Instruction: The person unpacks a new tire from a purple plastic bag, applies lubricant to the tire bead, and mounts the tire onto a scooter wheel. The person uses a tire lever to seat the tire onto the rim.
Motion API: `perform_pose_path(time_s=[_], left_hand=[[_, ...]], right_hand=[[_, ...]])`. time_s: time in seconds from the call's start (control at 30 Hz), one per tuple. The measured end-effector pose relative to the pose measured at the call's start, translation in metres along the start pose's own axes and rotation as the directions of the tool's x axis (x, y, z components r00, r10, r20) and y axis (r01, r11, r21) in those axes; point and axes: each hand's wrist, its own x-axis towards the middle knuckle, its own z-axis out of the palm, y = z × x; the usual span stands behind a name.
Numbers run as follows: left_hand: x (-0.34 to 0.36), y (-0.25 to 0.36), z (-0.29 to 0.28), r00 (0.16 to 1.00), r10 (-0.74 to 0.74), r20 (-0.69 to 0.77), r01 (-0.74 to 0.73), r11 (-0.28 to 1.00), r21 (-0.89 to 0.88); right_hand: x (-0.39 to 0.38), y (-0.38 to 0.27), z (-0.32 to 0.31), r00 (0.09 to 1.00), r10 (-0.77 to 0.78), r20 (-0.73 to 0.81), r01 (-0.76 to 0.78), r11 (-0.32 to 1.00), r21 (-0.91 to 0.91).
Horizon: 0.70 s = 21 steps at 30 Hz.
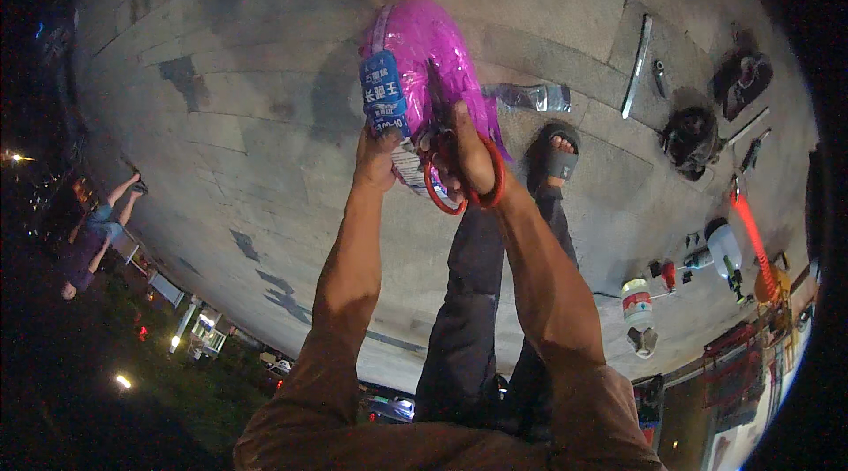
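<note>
Purple, glossy plastic wraps the bulky package [446, 43], which is held up in front of the person, over the grey paved ground [221, 56], its rounded end pointing away and its nearer end between the two hands. A blue label [382, 82] with white print runs along its left side, and a paler printed patch [409, 166] shows lower down, near the wrists. The left hand [377, 158] is closed on the lower left edge of the wrapping, pinching it just below the blue label. The right hand [475, 162] is wrapped around red-handled scissors [503, 178], thumb extended up along the package; the two red loops stand out below and beside the palm, while the blades are too hidden to make out, so I cannot tell whether they touch the plastic. Just right of the package, a strip of clear, silvery wrapping [539, 97] lies on the ground, close to a foot in a dark sandal [558, 151]. Farther right are a long metal bar [637, 67], a small tool [660, 78] beside it, and a dark rounded bundle [691, 143]. Nearer on that side stand a white container with a red band [636, 299] and a glowing red strip [753, 237]. At far left, well apart, another person [93, 233] shows against the dark.
</note>
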Motion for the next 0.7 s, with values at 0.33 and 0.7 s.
perform_pose_path(time_s=[0.33,0.7], left_hand=[[-0.035,-0.026,-0.004,0.991,-0.096,0.09,0.082,0.986,0.145],[0.043,0.042,0.019,0.939,-0.267,-0.217,0.322,0.906,0.276]], right_hand=[[0.005,-0.025,-0.027,0.997,-0.023,-0.078,0.015,0.995,-0.1],[-0.002,0.019,-0.015,0.99,0.128,0.052,-0.132,0.988,0.077]])
